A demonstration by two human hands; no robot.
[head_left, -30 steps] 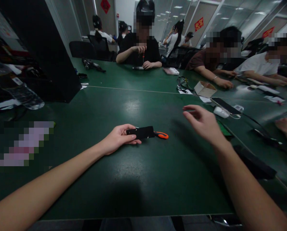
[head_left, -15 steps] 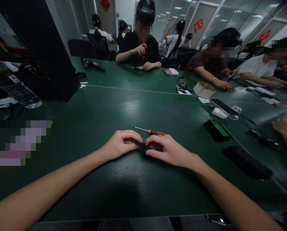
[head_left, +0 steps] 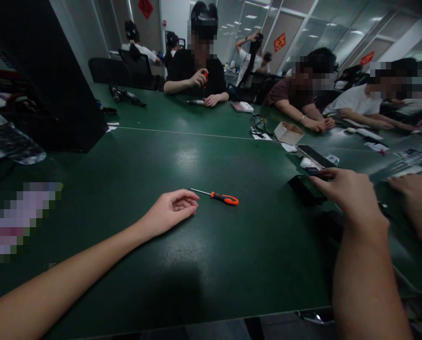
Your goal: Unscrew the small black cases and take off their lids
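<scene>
My left hand (head_left: 173,208) rests on the green table with its fingers loosely curled, a gap between thumb and fingers, and nothing visible in it. Just beyond its fingertips lies a screwdriver (head_left: 224,198) with an orange and black handle, its shaft pointing left. Out to the right, my right hand (head_left: 349,189) is above an open black box (head_left: 305,191). Its thumb and fingers pinch a small dark piece (head_left: 322,174), largely hidden by the hand; its kind cannot be made out. The hand also covers part of the box.
A black case (head_left: 329,222) lies in shadow beside my right forearm. Behind the box are a dark phone-like slab (head_left: 315,156) and a cardboard box (head_left: 289,133). A co-worker's hand (head_left: 414,189) is close on the right. Across the table (head_left: 143,160), another person handles a red screwdriver (head_left: 206,79).
My right hand has left my left hand and swung right to the black box, with the small dark piece. My left hand stays beside the screwdriver, now fully uncovered. The view has turned slightly right.
</scene>
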